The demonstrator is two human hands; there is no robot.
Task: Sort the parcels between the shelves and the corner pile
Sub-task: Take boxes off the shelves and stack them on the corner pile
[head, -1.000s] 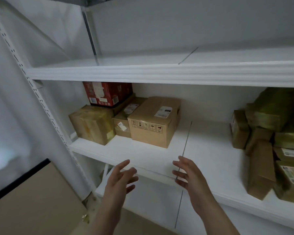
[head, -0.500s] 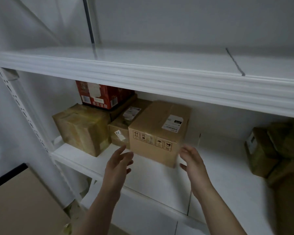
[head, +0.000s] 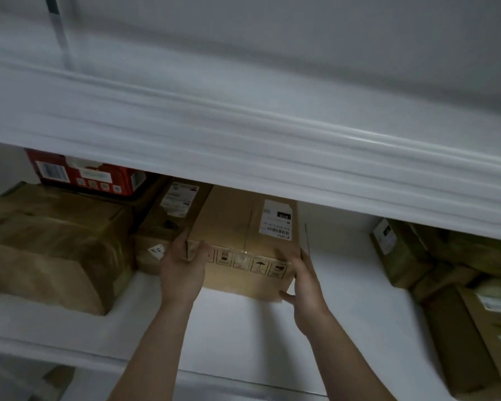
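A brown cardboard box (head: 237, 227) with a white shipping label and a row of handling symbols stands on the middle shelf (head: 243, 331). My left hand (head: 180, 270) grips its front-left corner, thumb on the front face and fingers round the left side. At the lower front-right corner, my right hand (head: 307, 287) holds the box with its fingers along the right side. The box's underside touches the shelf as far as I can see.
The upper shelf's front edge (head: 243, 140) hangs low over the box. A large taped parcel (head: 49, 247), a red box (head: 84, 172) and a smaller labelled box (head: 168, 221) crowd the left. Several taped parcels (head: 402, 250) fill the right end.
Both hands have reached forward from the shelf's front edge and taken hold of the cardboard box's two front corners. My head has moved closer and lower.
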